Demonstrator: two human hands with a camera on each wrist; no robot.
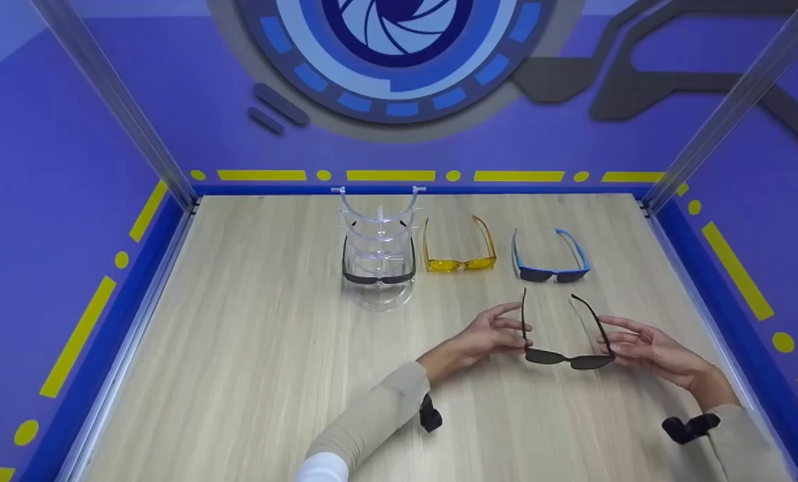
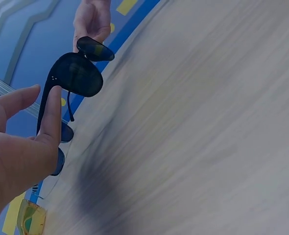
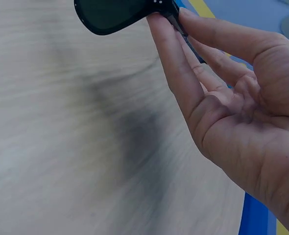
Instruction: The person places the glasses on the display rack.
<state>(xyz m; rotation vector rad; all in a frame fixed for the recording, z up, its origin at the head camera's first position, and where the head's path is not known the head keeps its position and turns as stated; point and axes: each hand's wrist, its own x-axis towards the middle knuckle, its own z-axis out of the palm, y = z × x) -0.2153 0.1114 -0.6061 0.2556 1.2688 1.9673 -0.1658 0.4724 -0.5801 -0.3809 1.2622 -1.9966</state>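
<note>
Black sunglasses are held above the table's front right, temples spread and pointing away from me. My left hand pinches the left temple near its hinge, and my right hand pinches the right one. In the left wrist view, the thumb and fingers of the left hand lie along the temple, beside a dark lens. From the right wrist, the right hand shows its fingers at the hinge corner; only one lens appears there.
Beyond the hands lie yellow glasses and blue-framed sunglasses. Left of them stands a clear acrylic display stand with dark sunglasses on its lower part. Blue walls enclose the wooden table at the back and sides.
</note>
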